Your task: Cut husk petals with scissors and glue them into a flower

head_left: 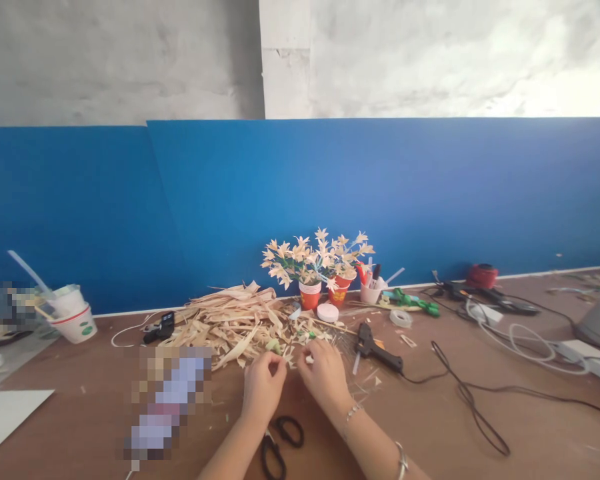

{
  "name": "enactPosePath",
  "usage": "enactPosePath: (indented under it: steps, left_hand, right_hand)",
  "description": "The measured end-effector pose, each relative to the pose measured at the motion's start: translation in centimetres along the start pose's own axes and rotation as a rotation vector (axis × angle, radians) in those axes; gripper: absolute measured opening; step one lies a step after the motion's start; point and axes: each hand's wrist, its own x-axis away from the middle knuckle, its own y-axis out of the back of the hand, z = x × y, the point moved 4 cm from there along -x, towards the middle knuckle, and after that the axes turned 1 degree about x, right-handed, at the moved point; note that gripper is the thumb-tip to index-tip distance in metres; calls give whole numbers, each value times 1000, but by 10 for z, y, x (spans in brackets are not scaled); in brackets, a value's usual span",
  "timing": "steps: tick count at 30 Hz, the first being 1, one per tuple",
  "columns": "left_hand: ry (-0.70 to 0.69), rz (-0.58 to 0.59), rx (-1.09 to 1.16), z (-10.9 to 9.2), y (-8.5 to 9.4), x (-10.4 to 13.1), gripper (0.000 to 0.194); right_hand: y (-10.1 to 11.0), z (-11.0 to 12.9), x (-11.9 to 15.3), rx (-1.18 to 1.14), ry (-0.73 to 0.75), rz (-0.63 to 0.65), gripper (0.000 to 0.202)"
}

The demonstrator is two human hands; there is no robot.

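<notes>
My left hand (265,381) is over the brown table, its thumb and fingers pinched together on something too small to make out. Beside it on the right, my right hand (323,373) has curled fingers, with a small pale piece (309,359) at the fingertips. The hands are close but apart. Just beyond them lies a heap of dried husk strips (240,323), with small pale petals and a greenish bit near the fingertips. Black-handled scissors (290,431) lie below and between my wrists. A black glue gun (377,350) rests to the right of my right hand.
Pale flowers (300,250) stand in red cups (309,295) at the back. Right of them are a tool cup (371,293), a tape roll (401,319) and tangled cables (473,393). White cups (75,325) stand far left. A blue partition (330,187) borders the table.
</notes>
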Motion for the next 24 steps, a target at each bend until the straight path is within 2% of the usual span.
enactPosePath:
  steps: [4, 7, 15, 20, 24]
  left_hand:
    - [20, 13, 109, 10, -1, -4, 16]
    - [-3, 33, 115, 8, -2, -4, 15]
    - [-156, 130, -12, -3, -3, 0, 17]
    - [-108, 127, -14, 1, -4, 0, 17]
    - [-62, 95, 46, 4, -5, -1, 14]
  right_hand:
    - [-3, -4, -1, -314, 7, 116, 10]
    - [-7, -5, 0, -397, -25, 184, 11]
    - [-6, 0, 2, -264, 103, 233, 10]
    - [-6, 2, 3, -183, 137, 227, 10]
    - [-5, 2, 3, -138, 96, 230, 11]
